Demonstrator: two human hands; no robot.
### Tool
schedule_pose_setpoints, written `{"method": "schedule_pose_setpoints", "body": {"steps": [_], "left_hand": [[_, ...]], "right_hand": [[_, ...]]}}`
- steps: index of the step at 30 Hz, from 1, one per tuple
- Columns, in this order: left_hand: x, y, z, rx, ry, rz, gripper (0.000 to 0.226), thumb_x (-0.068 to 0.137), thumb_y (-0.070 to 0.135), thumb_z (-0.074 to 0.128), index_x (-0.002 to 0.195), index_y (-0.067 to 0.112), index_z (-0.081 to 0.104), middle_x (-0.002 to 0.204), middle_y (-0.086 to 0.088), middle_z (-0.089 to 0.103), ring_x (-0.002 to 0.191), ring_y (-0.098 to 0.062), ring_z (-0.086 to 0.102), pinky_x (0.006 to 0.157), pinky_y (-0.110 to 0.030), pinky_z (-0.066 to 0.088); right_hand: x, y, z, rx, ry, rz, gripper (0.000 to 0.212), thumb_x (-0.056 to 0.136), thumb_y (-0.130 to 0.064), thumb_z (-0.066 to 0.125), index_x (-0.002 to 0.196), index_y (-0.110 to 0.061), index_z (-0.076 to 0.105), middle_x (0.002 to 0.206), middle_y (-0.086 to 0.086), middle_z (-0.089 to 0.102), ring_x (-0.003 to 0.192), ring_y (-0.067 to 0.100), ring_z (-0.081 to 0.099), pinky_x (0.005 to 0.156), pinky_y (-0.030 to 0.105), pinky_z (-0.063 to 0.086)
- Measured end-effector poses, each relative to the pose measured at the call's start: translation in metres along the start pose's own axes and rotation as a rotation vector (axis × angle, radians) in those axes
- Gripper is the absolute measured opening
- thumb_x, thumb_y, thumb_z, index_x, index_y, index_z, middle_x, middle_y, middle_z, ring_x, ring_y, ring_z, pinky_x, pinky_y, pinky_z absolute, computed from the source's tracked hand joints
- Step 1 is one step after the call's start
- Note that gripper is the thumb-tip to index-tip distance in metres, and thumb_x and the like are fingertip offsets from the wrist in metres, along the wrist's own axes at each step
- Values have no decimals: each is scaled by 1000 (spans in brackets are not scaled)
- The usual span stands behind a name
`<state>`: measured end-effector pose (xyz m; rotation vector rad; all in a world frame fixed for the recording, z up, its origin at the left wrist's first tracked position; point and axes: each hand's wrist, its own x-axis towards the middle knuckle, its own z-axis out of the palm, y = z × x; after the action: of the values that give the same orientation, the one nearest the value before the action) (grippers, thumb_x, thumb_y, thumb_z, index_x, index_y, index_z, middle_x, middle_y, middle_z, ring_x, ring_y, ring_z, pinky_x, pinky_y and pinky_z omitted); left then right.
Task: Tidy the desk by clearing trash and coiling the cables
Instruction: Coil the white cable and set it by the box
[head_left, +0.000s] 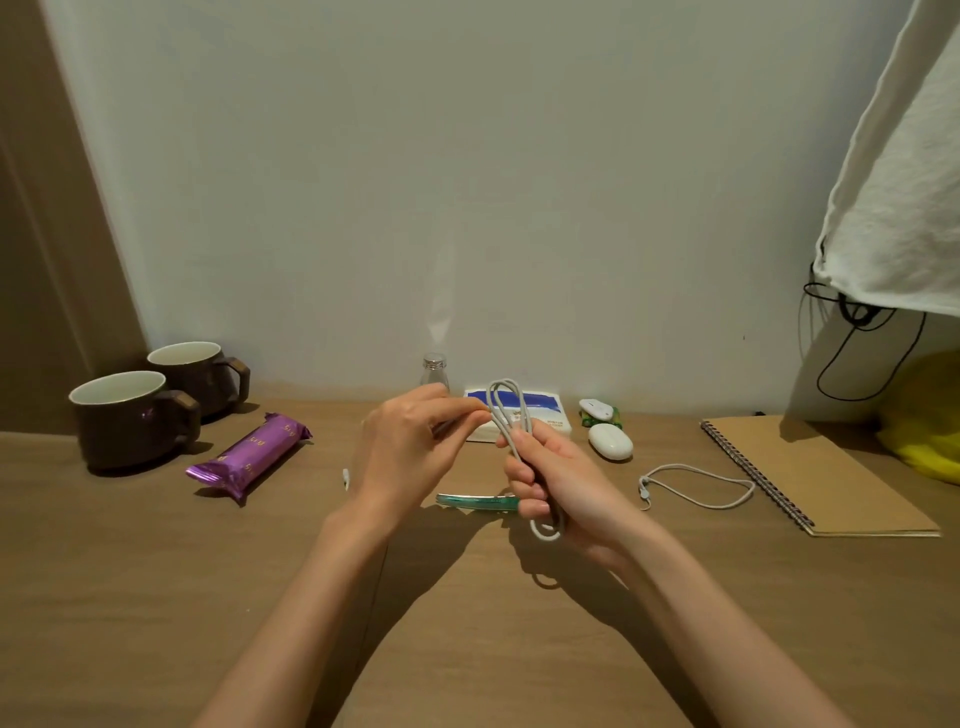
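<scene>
Grey cable (497, 415) is up off the tabletop (156, 571), folded into long loops. The right hand (550, 478) has its fingers wrapped tight round the middle of the bundle. The left hand (410, 441), at nine o'clock of the loops, pinches a strand near the top. A second cable (696, 486) lies loose at three o'clock, just beside a spiral notebook (821, 473). Out at nine o'clock there's a purple wrapper (249, 454), near two dark mugs (130, 421).
</scene>
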<state>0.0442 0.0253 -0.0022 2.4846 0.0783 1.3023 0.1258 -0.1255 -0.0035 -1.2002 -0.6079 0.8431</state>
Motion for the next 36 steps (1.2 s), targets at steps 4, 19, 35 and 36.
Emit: {"method": "schedule_pose_setpoints", "body": {"steps": [4,19,35,36], "left_hand": [[1,-3,-4,-9,14,-13,36,86,52,49,95,28,73,68,7,61,57,-11,53,47,-36,46],[0,2,-15,128,212,218,25,82,41,66,83,18,75,62,3,57,49,-9,42,39,-26,40],[6,3,-7,-217,37,-209,27,87,35,56,113,31,66,70,9,51,64,-5,46,53,-22,38],[6,2,-7,-223,60,-228,27,90,30,56,115,29,65,70,11,50,63,-3,46,53,-16,35]], "right_hand": [[-3,-2,0,-54,-54,12,25,101,-31,39,101,-13,56,58,-4,38,45,6,32,40,15,31],[-13,-11,6,-427,90,-27,29,102,-32,35,91,-15,55,52,-9,39,42,6,33,37,18,28],[-13,-15,-3,-573,44,-223,29,101,-33,39,84,-17,57,56,-9,38,45,5,32,40,18,27],[-12,-15,-5,-490,65,-225,28,101,-32,39,84,-17,56,56,-8,37,45,5,30,39,17,26]]}}
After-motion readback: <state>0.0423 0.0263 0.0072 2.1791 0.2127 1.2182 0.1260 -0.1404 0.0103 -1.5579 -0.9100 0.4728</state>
